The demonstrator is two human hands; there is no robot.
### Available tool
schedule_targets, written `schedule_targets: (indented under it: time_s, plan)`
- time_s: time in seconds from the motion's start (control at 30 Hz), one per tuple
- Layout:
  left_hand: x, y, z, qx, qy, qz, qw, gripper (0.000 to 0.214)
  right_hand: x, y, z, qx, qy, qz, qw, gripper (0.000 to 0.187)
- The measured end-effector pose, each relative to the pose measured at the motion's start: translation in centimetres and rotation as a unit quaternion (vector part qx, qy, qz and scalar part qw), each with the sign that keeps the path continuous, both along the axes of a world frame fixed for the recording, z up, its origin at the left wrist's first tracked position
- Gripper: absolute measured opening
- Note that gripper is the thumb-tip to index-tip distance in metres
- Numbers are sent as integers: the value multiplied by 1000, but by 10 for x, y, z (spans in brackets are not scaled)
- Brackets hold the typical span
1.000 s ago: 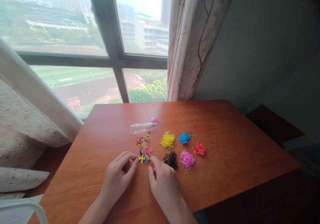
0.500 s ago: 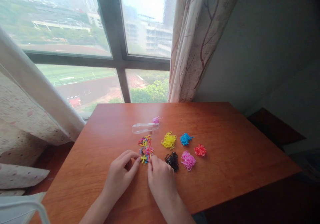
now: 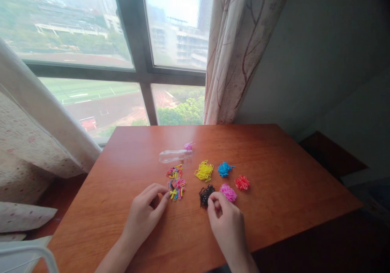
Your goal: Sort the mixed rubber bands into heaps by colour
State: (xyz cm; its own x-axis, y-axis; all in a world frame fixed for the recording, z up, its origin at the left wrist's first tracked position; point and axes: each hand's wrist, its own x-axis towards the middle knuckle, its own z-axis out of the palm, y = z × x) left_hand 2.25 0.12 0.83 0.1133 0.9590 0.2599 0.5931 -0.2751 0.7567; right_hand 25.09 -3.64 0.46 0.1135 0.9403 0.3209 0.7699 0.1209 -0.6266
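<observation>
My left hand rests at the near-left side of a mixed pile of small colourful rubber bands, thumb and forefinger pinched at its edge. Whether a band is between those fingertips is too small to make out. At the right side of a pile of black rubber bands, my right hand has its thumb and forefinger pressed together. What they hold, if anything, is hidden. Just behind that hand lies a pile of pink rubber bands, partly covered by it.
Yellow bands, blue bands and red bands form separate piles on the wooden table. A clear plastic bottle lies behind the mixed pile, near a small pink object. A window and curtains stand beyond.
My right hand has moved right, from the mixed pile to the black pile. My left hand has stayed beside the mixed pile. The whole view has shifted slightly.
</observation>
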Motion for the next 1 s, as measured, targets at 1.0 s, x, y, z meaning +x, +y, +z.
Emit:
schedule_targets:
  time_s: [1.0]
  plan:
    - [-13, 0, -9, 5, 81, 9, 997, 19, -11, -5, -2, 14, -36, 36, 999, 23]
